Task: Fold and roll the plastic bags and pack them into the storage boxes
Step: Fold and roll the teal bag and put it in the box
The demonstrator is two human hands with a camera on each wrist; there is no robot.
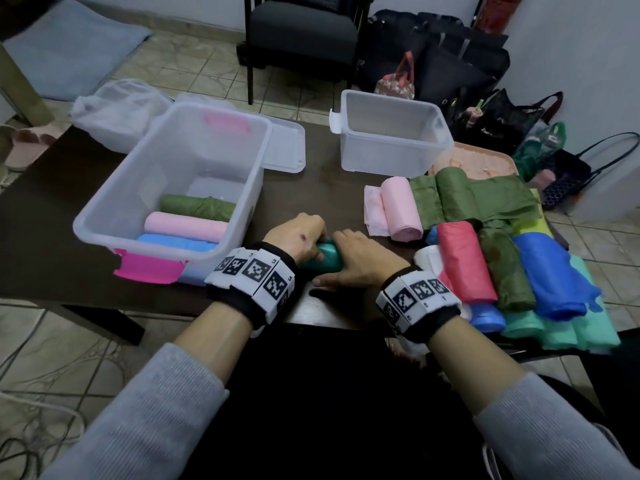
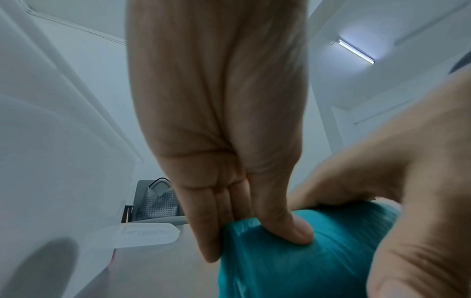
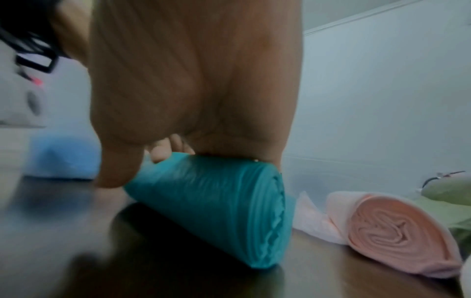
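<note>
A teal rolled bag (image 1: pixel 323 259) (image 2: pixel 293 262) (image 3: pixel 216 201) lies on the dark table (image 1: pixel 52 237) near its front edge. My left hand (image 1: pixel 299 237) (image 2: pixel 242 211) grips its left end, thumb pressed into the plastic. My right hand (image 1: pixel 360 258) (image 3: pixel 191 100) curls over its right part, thumb stretched along the table. To the left stands the large clear storage box (image 1: pixel 207 147) with pink latches; it holds a green roll (image 1: pixel 197 206), a pink roll (image 1: pixel 183 225) and a blue roll (image 1: pixel 173 242). The small clear box (image 1: pixel 381 157) at the back is empty.
Right of my hands lies a pile of bags: a pink roll (image 1: pixel 403 209) (image 3: pixel 397 231), a red roll (image 1: pixel 465 261), green rolls (image 1: pixel 505 271), a blue roll (image 1: pixel 547 278) and mint ones (image 1: pixel 571 334). A clear lid (image 1: pixel 285 143) sits behind the large box. A chair (image 1: pixel 301 32) and handbags (image 1: pixel 450 64) stand beyond.
</note>
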